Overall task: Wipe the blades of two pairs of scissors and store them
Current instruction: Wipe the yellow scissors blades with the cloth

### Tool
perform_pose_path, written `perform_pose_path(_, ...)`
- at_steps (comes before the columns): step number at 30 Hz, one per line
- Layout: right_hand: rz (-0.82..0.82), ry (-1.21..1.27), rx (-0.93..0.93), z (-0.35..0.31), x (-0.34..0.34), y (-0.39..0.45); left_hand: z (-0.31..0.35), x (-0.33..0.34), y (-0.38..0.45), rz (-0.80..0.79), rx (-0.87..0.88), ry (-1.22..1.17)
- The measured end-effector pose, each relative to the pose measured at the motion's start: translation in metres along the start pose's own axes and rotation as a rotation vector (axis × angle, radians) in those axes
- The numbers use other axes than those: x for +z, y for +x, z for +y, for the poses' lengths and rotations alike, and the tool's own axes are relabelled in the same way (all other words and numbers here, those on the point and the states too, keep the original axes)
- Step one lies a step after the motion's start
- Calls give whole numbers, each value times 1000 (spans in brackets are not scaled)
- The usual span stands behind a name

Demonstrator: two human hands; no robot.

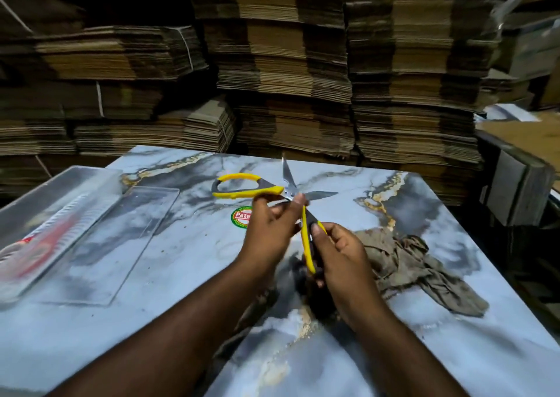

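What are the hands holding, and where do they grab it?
Both hold the open yellow-handled scissors. The left hand has its grip near the pivot, where the handles meet the blades. The right hand has its grip on the lower handle.

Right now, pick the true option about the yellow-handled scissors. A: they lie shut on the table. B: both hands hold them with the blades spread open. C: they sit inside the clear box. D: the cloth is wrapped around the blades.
B: the left hand and right hand hold the scissors, blades splayed apart above the table; the cloth lies aside.
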State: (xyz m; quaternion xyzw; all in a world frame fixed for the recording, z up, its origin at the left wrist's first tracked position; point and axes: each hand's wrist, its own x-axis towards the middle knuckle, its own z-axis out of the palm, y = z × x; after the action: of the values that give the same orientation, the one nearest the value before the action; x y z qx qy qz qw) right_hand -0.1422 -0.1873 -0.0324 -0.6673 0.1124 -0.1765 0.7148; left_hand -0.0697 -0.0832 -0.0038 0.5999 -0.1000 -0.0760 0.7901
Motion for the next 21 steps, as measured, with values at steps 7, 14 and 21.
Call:
perform_pose_path(7,49,-224,-73,0,-25,-4,25,-63,9,332,-128,-288)
perform_pose_path(14,137,-156,-71,11,7,-16,-11,-46,-36,38,-97,53)
perform_pose_path(21,165,-358,-160,20,23,-25,-28,-26,-65,15,-50,159)
